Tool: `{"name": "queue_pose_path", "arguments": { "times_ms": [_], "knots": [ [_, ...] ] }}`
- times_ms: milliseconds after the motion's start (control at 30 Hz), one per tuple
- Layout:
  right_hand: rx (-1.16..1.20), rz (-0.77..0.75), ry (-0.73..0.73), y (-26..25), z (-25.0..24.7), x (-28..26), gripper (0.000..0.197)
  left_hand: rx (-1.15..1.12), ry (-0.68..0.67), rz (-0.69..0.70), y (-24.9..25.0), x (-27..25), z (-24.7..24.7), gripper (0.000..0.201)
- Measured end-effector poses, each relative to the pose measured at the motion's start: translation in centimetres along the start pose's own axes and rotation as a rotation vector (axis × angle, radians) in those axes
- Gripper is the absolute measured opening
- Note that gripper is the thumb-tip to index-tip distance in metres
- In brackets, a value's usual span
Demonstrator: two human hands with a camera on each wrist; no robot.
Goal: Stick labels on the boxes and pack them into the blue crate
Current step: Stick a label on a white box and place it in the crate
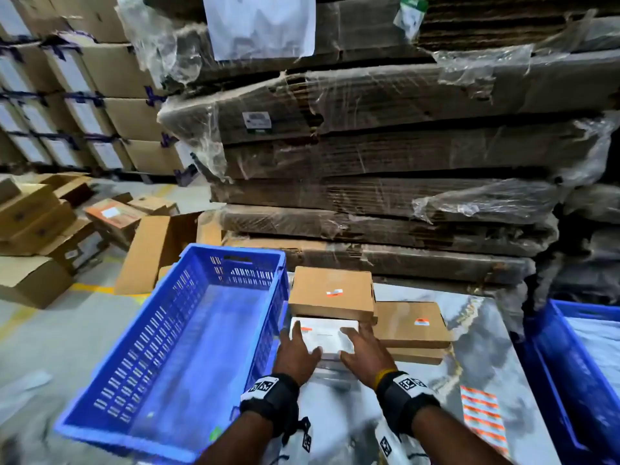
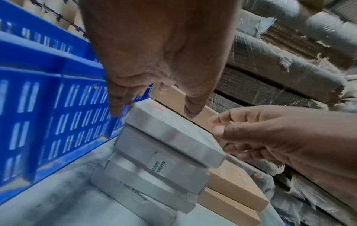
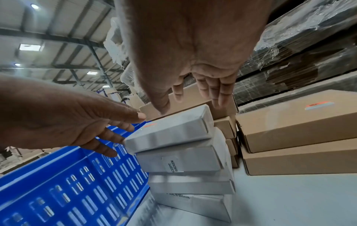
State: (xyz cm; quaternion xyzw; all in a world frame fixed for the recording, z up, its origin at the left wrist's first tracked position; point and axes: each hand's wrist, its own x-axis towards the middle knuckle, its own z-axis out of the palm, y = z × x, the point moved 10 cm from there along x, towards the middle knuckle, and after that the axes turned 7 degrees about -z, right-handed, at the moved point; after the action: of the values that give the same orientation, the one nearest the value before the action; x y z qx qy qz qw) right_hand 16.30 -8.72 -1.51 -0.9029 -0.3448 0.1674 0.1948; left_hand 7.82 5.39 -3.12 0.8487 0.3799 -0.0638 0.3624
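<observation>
An empty blue crate [image 1: 174,330] stands on the left of the table. Right beside it is a skewed stack of several white boxes [image 2: 154,168]. The top white box [image 1: 327,335] carries an orange label [image 1: 306,329] at its far left corner. My left hand [image 1: 297,347] lies over this box's left end, its straight fingers [image 2: 115,105] down against that end. My right hand [image 1: 359,347] reaches to the right end, fingers [image 2: 220,130] touching the edge. Behind stand labelled brown boxes [image 1: 332,290], with more [image 1: 411,323] to the right.
A sheet of orange labels [image 1: 483,417] lies on the table at the near right. A second blue crate [image 1: 543,347] stands at the far right. Wrapped bundles of flat cardboard [image 1: 385,162] rise close behind the table. Loose cartons [image 1: 40,229] lie on the floor at left.
</observation>
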Motion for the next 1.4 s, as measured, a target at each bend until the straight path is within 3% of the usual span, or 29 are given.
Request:
{"name": "queue_pose_path", "arguments": {
  "times_ms": [133, 300, 533, 633, 733, 967, 1200, 1400],
  "knots": [
    [0.082, 0.100, -0.052, 0.4, 1.4, 0.6, 0.057, 0.024, -0.025, -0.054, -1.1, 0.8, 0.1, 0.077],
    [0.149, 0.137, -0.013, 0.3, 1.5, 0.4, 0.056, -0.055, 0.015, -0.054, -1.4, 0.9, -0.2, 0.072],
    [0.168, 0.101, 0.151, 0.2, -0.6, -2.0, 0.047, -0.306, 0.090, -0.092, -2.3, -1.2, -1.1, 0.071],
    [0.189, 0.054, 0.212, 0.4, -2.3, -4.5, 0.044, -0.449, 0.111, 0.000, -1.7, -2.8, -1.8, 0.060],
    [0.182, 0.012, 0.277, 0.4, -4.4, -7.4, 0.043, -0.656, 0.049, 0.053, -0.5, -5.2, -2.2, 0.042],
    [0.221, -0.064, 0.439, 0.2, -9.4, -13.5, 0.045, -1.024, -0.077, 0.177, 4.6, -12.1, -3.1, 0.055],
    [0.086, -0.150, 0.597, -0.1, -13.0, -17.5, 0.042, -1.056, -0.129, 0.266, 8.4, -17.1, -1.9, 0.061],
    [0.093, -0.383, 0.640, -3.1, -15.0, -19.4, 0.025, -1.057, -0.214, 0.288, 10.3, -20.0, -1.2, 0.057]
  ]
}}
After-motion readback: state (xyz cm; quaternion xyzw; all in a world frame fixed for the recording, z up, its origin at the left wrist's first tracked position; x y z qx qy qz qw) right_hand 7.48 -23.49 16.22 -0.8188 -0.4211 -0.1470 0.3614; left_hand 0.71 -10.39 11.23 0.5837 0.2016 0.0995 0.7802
